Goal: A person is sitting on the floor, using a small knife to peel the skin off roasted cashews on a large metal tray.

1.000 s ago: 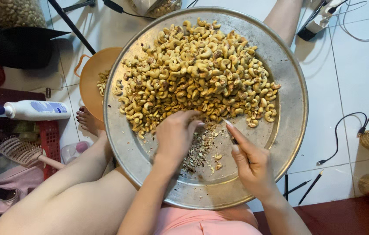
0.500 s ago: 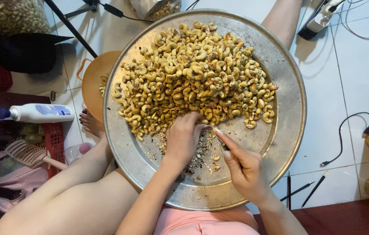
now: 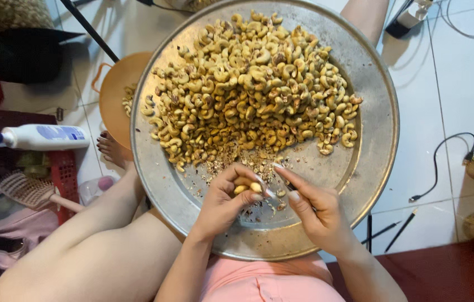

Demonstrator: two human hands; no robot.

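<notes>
Big round metal tray (image 3: 371, 145) rests on the person's lap, takes up most of the view. Cashew pile (image 3: 248, 95) fills the tray's far half, most nuts with brownish skin on; judging by that, the bulk looks unpeeled, only a small part done. Orange bowl (image 3: 116, 89) on the floor, touching or just under the tray's left rim, a few nuts inside. Skin flakes (image 3: 237, 159) scattered on the bare near part of the tray, between pile and hands.

Left hand (image 3: 223, 204) curled, grip closed on a pale cashew (image 3: 245, 187) held at the fingertips, just above the near tray. Right hand (image 3: 315, 210) just beside it, fingers extended toward the nut; cannot tell if it pinches anything.

Room: near tray bare either side of the hands, rim close under the wrists. Left floor crowded: white bottle (image 3: 41, 137), hairbrush (image 3: 30, 190). Right tiles open except black cable (image 3: 444, 162) and pencils (image 3: 390, 230).
</notes>
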